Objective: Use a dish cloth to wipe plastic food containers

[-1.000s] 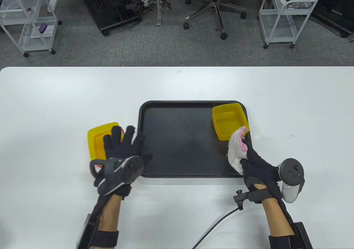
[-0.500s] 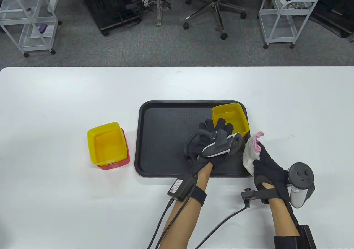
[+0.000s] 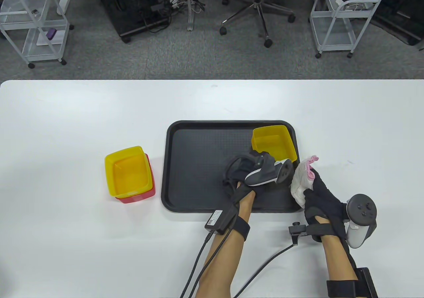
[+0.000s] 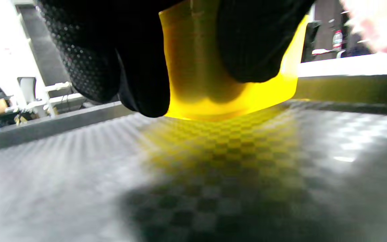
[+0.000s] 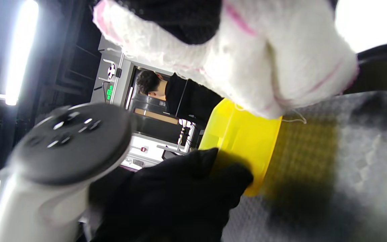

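A yellow plastic container [image 3: 273, 140] sits at the back right of the black tray [image 3: 198, 165]. My left hand [image 3: 260, 155] reaches across and grips its near wall; the left wrist view shows my fingers [image 4: 139, 67] on the yellow wall [image 4: 230, 90], just above the tray floor [image 4: 213, 174]. My right hand [image 3: 311, 182] holds a bunched white and pink dish cloth [image 3: 303, 178] at the tray's right edge, next to the container but apart from it. In the right wrist view the cloth [image 5: 264, 57] hangs above the container [image 5: 244, 141].
A second yellow container [image 3: 127, 170] nests in a red one [image 3: 149, 192] on the white table, left of the tray. Cables trail from both wrists toward the table's near edge. Carts and an office chair stand beyond the far edge.
My left hand left the stacked containers, crossed the tray to the right and closed on the yellow container, which shifted slightly left. My right hand with the cloth drew back a little to the right.
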`<control>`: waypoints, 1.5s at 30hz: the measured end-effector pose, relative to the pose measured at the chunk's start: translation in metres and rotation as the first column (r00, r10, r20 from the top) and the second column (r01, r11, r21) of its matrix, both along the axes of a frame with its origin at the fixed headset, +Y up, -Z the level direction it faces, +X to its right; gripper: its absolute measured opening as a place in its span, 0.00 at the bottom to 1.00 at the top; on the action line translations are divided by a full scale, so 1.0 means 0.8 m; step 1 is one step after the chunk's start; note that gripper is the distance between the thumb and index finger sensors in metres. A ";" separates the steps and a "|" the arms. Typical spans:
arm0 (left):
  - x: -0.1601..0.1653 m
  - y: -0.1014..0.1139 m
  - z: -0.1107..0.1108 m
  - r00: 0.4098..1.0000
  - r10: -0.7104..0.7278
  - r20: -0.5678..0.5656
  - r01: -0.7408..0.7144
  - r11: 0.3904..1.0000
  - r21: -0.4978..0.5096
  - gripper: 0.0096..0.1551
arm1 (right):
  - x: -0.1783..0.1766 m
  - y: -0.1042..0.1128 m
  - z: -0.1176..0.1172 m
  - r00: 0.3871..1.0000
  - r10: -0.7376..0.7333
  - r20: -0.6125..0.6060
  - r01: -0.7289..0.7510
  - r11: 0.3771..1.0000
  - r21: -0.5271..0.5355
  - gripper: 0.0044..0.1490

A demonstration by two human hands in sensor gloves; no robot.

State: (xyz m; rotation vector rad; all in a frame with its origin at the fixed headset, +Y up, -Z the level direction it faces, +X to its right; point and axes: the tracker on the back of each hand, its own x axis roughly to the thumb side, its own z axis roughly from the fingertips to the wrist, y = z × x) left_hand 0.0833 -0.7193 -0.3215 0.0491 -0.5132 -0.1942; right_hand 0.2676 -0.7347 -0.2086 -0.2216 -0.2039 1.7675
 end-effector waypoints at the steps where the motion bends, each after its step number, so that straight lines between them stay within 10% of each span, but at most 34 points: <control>1: -0.007 0.009 0.011 0.999 -0.010 0.034 0.009 0.999 0.034 0.19 | 0.002 0.001 0.001 1.000 0.003 0.013 -0.003 1.000 0.019 0.32; 5: -0.040 0.040 0.066 0.980 -0.085 0.178 0.060 0.988 0.145 0.20 | 0.003 0.026 0.005 0.996 0.073 0.042 -0.081 0.965 0.249 0.31; 10: -0.083 0.055 0.147 0.955 -0.117 0.273 0.054 0.972 0.229 0.20 | -0.060 0.073 0.024 0.924 0.380 0.051 -0.347 0.774 0.530 0.30; 19: -0.139 0.062 0.213 0.967 -0.034 0.253 -0.044 0.954 0.296 0.19 | -0.202 0.092 0.018 0.473 0.876 -0.097 -0.775 0.466 0.426 0.28; 23: -0.152 0.060 0.212 0.969 -0.027 0.245 -0.046 0.956 0.289 0.19 | -0.225 0.095 -0.002 0.487 0.841 -0.235 -0.790 0.539 0.292 0.29; 28: -0.163 0.070 0.206 0.976 -0.013 0.219 -0.062 0.941 0.332 0.19 | -0.223 0.098 -0.028 0.781 0.412 -0.470 -0.401 0.907 0.129 0.30; 30: -0.171 0.073 0.202 0.979 0.024 0.203 -0.095 0.932 0.349 0.19 | -0.225 0.097 -0.029 0.805 0.168 -0.569 -0.198 0.980 0.010 0.31; 34: -0.183 0.072 0.196 0.981 0.013 0.195 -0.081 0.936 0.343 0.18 | -0.222 0.095 -0.031 0.786 0.155 -0.599 -0.256 0.963 -0.087 0.29; 41: -0.180 0.058 0.192 0.977 -0.059 0.205 -0.007 0.952 0.306 0.18 | -0.243 0.100 -0.018 0.515 0.620 -0.592 -0.724 0.684 0.086 0.27; 45: -0.177 0.059 0.193 0.977 -0.054 0.204 -0.015 0.946 0.323 0.18 | -0.260 0.104 -0.009 0.212 0.879 -0.427 -0.875 0.365 0.317 0.26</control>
